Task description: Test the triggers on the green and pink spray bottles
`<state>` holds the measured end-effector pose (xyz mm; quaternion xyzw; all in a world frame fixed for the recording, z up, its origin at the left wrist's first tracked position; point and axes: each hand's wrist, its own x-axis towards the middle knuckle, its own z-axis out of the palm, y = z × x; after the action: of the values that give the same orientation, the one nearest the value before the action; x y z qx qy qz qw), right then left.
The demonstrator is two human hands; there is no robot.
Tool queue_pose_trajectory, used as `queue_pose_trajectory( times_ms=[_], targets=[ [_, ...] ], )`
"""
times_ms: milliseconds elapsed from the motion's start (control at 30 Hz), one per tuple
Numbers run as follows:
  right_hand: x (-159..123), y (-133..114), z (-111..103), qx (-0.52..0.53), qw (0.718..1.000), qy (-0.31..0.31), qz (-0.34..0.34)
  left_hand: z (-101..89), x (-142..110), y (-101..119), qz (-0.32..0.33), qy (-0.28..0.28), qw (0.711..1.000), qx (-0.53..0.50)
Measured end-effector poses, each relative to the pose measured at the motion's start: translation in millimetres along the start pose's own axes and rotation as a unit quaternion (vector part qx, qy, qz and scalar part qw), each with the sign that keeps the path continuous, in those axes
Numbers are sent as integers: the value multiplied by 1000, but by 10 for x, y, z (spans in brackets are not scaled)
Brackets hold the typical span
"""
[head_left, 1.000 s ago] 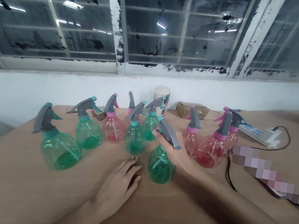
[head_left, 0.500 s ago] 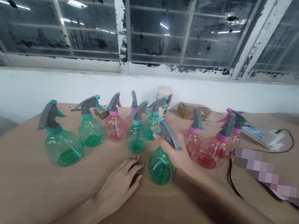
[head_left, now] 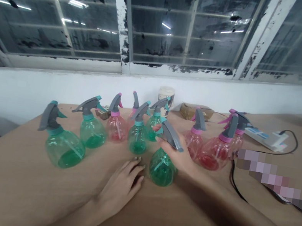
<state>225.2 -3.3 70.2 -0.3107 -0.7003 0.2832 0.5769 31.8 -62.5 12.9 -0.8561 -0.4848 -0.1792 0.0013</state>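
Note:
My right hand [head_left: 180, 153] is wrapped round the neck of a green spray bottle [head_left: 161, 171], just under its grey trigger head. That bottle stands on the table, or very close to it. My left hand [head_left: 124, 180] lies palm down on the wood to its left, fingers stretched out and holding nothing. Just beyond the left fingertips is another green spray bottle [head_left: 137, 141]. Two more green ones, the nearer spray bottle [head_left: 64, 148] and a farther spray bottle [head_left: 93, 133], stand to the left. Right of my right hand is a pink spray bottle [head_left: 214, 154].
Further pink bottles, including a pink spray bottle [head_left: 117, 127], stand behind. At the back are a paper cup [head_left: 166, 94] and a brown box [head_left: 196, 112]. A white power strip [head_left: 266, 138] with black cables lies at the right. A wall with windows [head_left: 167, 22] bounds the table.
Almost nothing differs. The green bottle in my right hand has tilted or shifted very slightly; my left hand stays in place.

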Motion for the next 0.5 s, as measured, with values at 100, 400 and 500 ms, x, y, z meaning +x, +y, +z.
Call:
queue_pose_trajectory(
  times_ms=[100, 400, 500],
  targets=[
    [-8, 2, 2, -4, 1000, 7, 5, 4, 1, -4, 1, 8, 1000, -1],
    [5, 34, 12, 12, 1000, 2, 9, 36, -11, -30, 1, 8, 1000, -3],
    [12, 1, 6, -1, 1000, -1, 9, 32, -10, -29, 0, 1, 1000, 1]
  ],
)
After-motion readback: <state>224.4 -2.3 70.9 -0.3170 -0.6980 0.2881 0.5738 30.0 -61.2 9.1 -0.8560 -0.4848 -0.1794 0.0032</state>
